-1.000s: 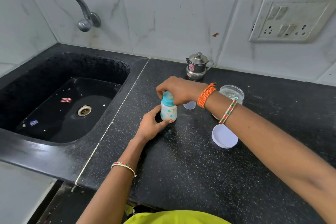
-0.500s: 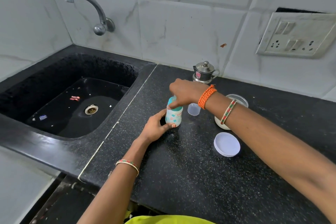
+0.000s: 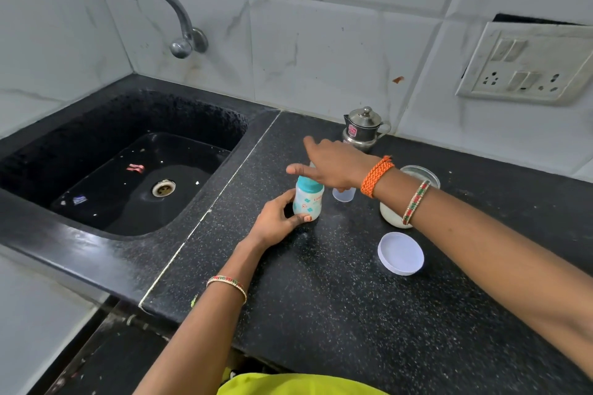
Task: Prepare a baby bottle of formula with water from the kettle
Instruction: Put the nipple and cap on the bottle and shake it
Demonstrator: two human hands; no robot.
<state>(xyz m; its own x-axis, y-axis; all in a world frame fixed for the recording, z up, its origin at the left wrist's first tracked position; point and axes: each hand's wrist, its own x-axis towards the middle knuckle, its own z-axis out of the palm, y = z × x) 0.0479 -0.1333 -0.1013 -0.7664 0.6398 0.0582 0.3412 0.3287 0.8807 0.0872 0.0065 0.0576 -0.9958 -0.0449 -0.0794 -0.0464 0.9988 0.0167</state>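
A small baby bottle [image 3: 307, 202] with a teal collar and printed body stands upright on the black counter [image 3: 321, 298]. My left hand [image 3: 276, 221] wraps its lower part from the left. Over the bottle's top hovers my right hand [image 3: 330, 163], fingers spread and pointing left, palm covering the teat; whether it touches the top I cannot tell. A small steel kettle [image 3: 364, 130] with a lid stands by the wall behind my right hand. A clear jar of white powder [image 3: 394, 215] sits behind my right wrist, with its white lid [image 3: 401, 253] lying flat in front.
A small clear cap [image 3: 344, 194] stands just right of the bottle. The black sink [image 3: 128, 176] with a drain lies to the left under a steel tap [image 3: 167, 9]. A socket panel [image 3: 526, 64] is on the tiled wall at right.
My right hand has opened from gripping the bottle's collar to spread fingers above it. My left hand keeps hold of the bottle. The camera has moved closer.
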